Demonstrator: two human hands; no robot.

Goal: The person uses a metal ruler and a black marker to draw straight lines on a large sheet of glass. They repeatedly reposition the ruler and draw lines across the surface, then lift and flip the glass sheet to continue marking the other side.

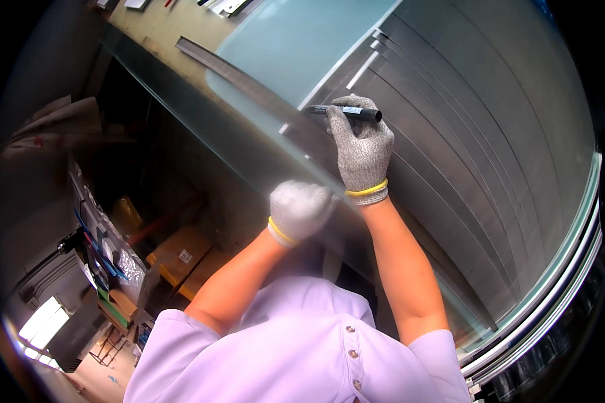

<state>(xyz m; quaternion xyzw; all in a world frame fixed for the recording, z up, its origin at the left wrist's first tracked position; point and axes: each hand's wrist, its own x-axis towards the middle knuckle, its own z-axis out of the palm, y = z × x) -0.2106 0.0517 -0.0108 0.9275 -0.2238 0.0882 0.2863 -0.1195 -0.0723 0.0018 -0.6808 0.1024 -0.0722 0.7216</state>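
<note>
My right hand [364,144], in a grey knit glove with a yellow cuff, is closed round a black marker pen [363,113]. The pen lies nearly level, its tip end pointing left, above the ends of long dark-grey flat strips [437,127]. My left hand [299,207], gloved alike, is curled into a fist by the near edge of the glass-topped table [275,40]. Blur and the curled fingers hide whether anything is in it. A narrow grey metal bar [228,70] lies on the table ahead of my hands.
White-edged pieces [364,70] lie at the strips' ends. Layered pale rails [558,305] curve along the right side. Below the table at left stand a cardboard box [181,255] and a shelf of mixed items [107,248]. A bright window [44,326] shows at lower left.
</note>
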